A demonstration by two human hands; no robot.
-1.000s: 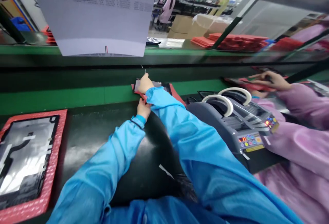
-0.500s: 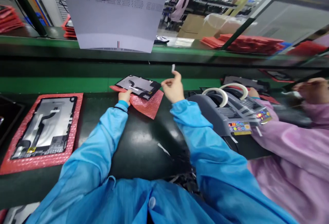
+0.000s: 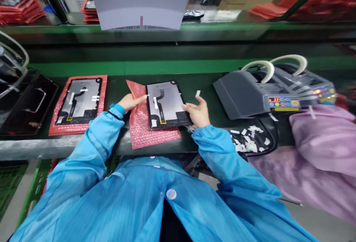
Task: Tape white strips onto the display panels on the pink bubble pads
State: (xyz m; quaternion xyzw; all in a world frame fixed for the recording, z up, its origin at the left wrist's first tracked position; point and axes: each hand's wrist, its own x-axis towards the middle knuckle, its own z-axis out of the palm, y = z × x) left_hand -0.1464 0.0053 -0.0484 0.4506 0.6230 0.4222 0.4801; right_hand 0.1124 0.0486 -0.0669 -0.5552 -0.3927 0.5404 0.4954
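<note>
A tablet screen panel (image 3: 166,103), grey-backed with a black border and a dark flex cable, lies over a red bubble-wrap sheet (image 3: 155,138). At its left edge, my left hand (image 3: 132,102) has its thumb on the panel and its other fingers behind the wrap. My right hand (image 3: 198,114) grips the panel's right edge with the thumb. A small white tape piece (image 3: 198,93) sticks up from my right index fingertip. To the left, a second screen panel (image 3: 79,99) rests on another red bubble-wrap sheet (image 3: 66,129).
Two grey tape dispensers (image 3: 241,93) stand at the right. Near them lie white tape scraps (image 3: 250,140) and a co-worker's pink sleeve (image 3: 322,131). A black box (image 3: 30,101) stands far left. A monitor back (image 3: 139,1) and red packs (image 3: 22,8) are by the shelf.
The panel and its wrap have come nearer to me, and the panel has turned more upright in view. My right hand has moved onto its right edge. The view has tilted down.
</note>
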